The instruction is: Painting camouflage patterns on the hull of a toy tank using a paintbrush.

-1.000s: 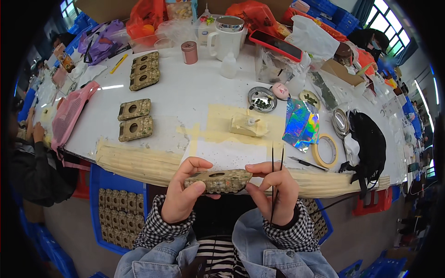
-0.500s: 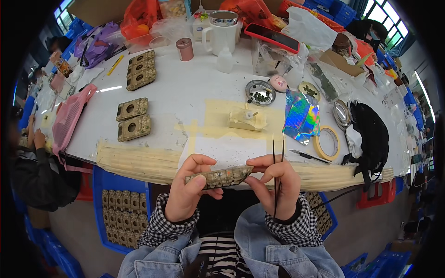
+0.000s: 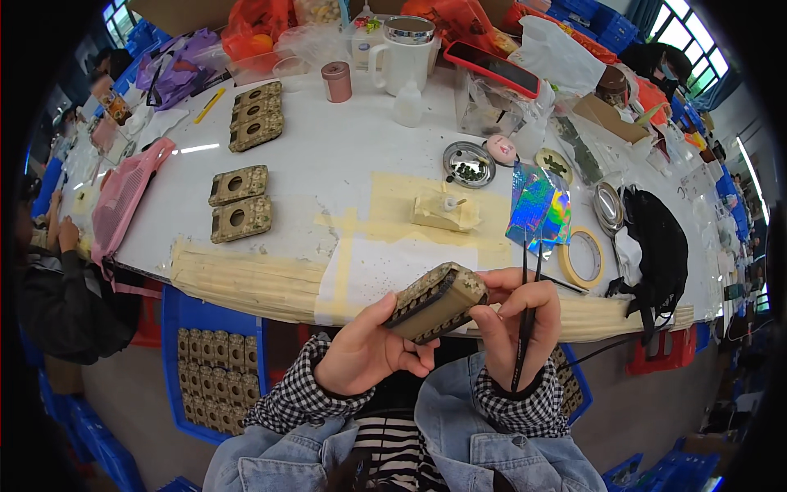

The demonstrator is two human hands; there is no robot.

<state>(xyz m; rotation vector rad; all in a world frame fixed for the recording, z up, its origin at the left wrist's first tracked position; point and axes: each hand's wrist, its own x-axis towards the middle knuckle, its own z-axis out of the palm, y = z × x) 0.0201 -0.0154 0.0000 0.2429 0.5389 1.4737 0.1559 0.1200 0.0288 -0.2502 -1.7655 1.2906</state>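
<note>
Over the table's front edge I hold a camouflage-patterned model tank hull (image 3: 434, 305), tilted so its plain tan underside and studded side show. My left hand (image 3: 352, 354) grips its left end, thumb along the top edge and fingers beneath. At the other end, the thumb and fingertips of my right hand (image 3: 525, 324) pinch the hull. Black tweezers (image 3: 521, 361) are tucked in that same hand, their tips pointing up and away from the hull. Similar hulls lie at the left: a pair (image 3: 239, 220) and a group farther back (image 3: 257, 116).
A tape-covered block (image 3: 443, 215) stands beyond my hands. Right of it are a metal dish (image 3: 448, 170) of small green parts, iridescent sheets (image 3: 533, 205) and a masking tape roll (image 3: 566, 262). A blue tray (image 3: 170, 344) of hulls sits below the table, left.
The hull has been turned from its patterned side to show its underside and has shifted right. My right hand and the tweezers moved right with it. Both hands keep their hold.
</note>
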